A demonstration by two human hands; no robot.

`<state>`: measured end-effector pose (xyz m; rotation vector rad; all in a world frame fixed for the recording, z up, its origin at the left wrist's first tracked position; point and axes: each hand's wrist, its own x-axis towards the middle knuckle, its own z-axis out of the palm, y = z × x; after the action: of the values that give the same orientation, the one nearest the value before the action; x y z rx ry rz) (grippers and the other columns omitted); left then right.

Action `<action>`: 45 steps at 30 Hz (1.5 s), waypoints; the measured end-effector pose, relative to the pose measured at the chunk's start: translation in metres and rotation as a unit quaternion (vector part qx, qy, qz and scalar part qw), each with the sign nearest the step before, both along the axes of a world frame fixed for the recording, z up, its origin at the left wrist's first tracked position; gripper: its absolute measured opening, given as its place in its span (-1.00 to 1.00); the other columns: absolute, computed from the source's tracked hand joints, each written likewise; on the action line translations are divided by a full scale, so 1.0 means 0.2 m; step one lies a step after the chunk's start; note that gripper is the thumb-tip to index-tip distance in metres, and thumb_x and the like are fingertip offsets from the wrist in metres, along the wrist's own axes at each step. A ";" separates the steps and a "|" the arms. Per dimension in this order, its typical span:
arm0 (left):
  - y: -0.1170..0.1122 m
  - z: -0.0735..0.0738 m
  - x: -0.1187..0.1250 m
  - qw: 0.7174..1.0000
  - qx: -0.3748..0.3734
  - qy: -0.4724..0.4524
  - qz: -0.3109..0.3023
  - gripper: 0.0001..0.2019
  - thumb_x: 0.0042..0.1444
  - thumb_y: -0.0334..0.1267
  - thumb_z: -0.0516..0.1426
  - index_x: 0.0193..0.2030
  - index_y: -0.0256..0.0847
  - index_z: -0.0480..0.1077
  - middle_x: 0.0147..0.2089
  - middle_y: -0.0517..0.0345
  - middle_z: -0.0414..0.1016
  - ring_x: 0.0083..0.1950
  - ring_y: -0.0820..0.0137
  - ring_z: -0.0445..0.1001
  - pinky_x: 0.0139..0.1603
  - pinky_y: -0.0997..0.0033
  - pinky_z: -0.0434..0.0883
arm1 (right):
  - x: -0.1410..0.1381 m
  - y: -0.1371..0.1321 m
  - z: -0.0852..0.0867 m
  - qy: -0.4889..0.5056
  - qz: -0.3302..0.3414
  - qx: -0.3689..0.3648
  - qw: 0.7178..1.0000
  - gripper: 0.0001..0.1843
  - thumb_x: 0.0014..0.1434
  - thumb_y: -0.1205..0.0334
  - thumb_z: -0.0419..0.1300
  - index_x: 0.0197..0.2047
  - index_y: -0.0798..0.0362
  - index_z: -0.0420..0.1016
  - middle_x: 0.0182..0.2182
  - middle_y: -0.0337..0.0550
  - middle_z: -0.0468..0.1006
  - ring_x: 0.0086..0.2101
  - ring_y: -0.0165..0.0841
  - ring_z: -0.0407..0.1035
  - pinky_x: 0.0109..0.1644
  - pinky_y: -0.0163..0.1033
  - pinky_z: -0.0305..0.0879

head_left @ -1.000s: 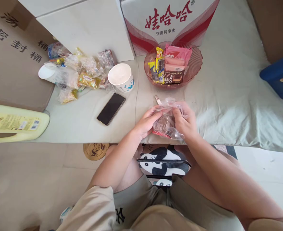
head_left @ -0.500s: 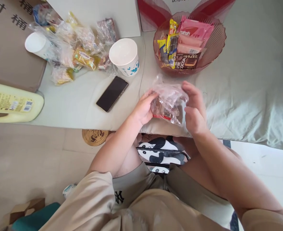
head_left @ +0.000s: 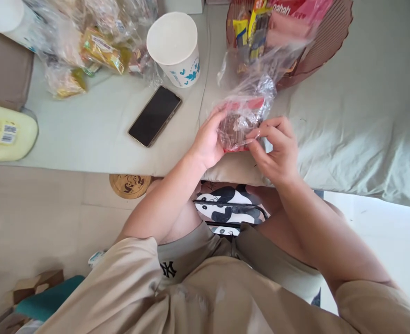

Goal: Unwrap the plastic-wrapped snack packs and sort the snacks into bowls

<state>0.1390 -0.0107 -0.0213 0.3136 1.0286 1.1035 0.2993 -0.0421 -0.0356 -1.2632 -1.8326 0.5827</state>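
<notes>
My left hand (head_left: 210, 137) grips the left side of a small red and brown snack packet (head_left: 241, 125), its printed label too small to read. A clear plastic bag (head_left: 265, 88) is around the packet and spreads up over the near rim of the pink ribbed bowl (head_left: 325, 58). On the right, my right hand (head_left: 277, 148) pinches the bag's film at the packet's lower corner between thumb and fingers. Inside the bowl lie a pink wafer packet (head_left: 295, 14) and yellow-wrapped snack sticks (head_left: 258, 32).
Left of my hands lies a phone (head_left: 155, 116), with a white paper cup (head_left: 175, 51) behind it. Bagged snacks (head_left: 100, 48), another paper cup (head_left: 6, 18) and a pale yellow bottle (head_left: 8, 132) occupy the left side. The cloth-covered edge runs along the front.
The bag has opened out upward toward the bowl, showing more of the packet. My right hand has come in from the side and closed on the film. The view has shifted.
</notes>
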 end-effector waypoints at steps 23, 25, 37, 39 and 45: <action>-0.08 -0.03 -0.01 0.982 0.062 0.097 -0.150 -0.38 -0.05 -0.50 0.32 0.20 -0.10 0.41 0.00 0.13 0.58 0.29 0.04 0.45 0.22 0.10 0.45 | 0.13 0.12 -0.04 0.110 0.038 -0.098 0.988 -0.40 0.31 -0.30 0.04 0.25 -0.13 0.28 0.13 -0.13 0.51 0.19 -0.10 0.40 0.25 0.10 0.39; -0.08 -0.04 0.01 0.984 0.057 0.103 -0.130 -0.36 -0.01 -0.44 0.32 0.25 -0.09 0.37 0.02 0.11 0.58 0.30 0.03 0.44 0.21 0.08 0.45 | 0.12 0.10 -0.01 0.059 0.039 -0.109 0.992 -0.50 0.32 -0.26 0.06 0.15 -0.14 0.42 0.09 -0.11 0.55 0.19 -0.07 0.40 0.26 0.12 0.38; -0.03 0.02 0.00 0.994 0.087 0.067 -0.015 -0.65 0.23 -0.39 0.10 0.13 0.00 0.38 0.11 0.27 0.50 0.30 0.19 0.44 0.17 0.21 0.45 | 0.02 0.00 0.02 -0.127 0.123 -0.027 0.984 -0.47 0.28 0.20 0.12 0.31 -0.12 0.33 0.38 -0.24 0.29 0.43 -0.05 -0.01 0.44 0.22 0.04; -0.02 0.04 -0.01 0.996 0.084 -0.011 -0.032 -0.75 0.33 -0.33 -0.08 -0.07 -0.15 0.41 0.08 0.18 0.52 0.31 0.17 0.43 0.18 0.16 0.45 | 0.01 0.00 0.00 -0.128 0.107 -0.031 0.985 -0.45 0.25 0.25 0.14 0.31 -0.13 0.33 0.38 -0.24 0.29 0.42 0.00 -0.01 0.44 0.26 0.01; -0.01 0.02 -0.06 0.992 0.110 0.041 -0.036 -0.75 0.07 -0.27 0.30 -0.36 -0.14 0.25 -0.05 0.21 0.57 0.29 0.09 0.38 0.10 0.25 0.44 | -0.01 -0.04 0.00 -0.119 0.148 -0.010 0.982 -0.68 0.27 0.23 0.12 0.08 -0.14 0.46 0.27 -0.24 0.44 0.39 0.01 0.06 0.40 0.29 0.00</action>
<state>0.1275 -0.0128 -0.0178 0.5717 0.9610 1.1488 0.2966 -0.0497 -0.0348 -1.1190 -2.2419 0.6318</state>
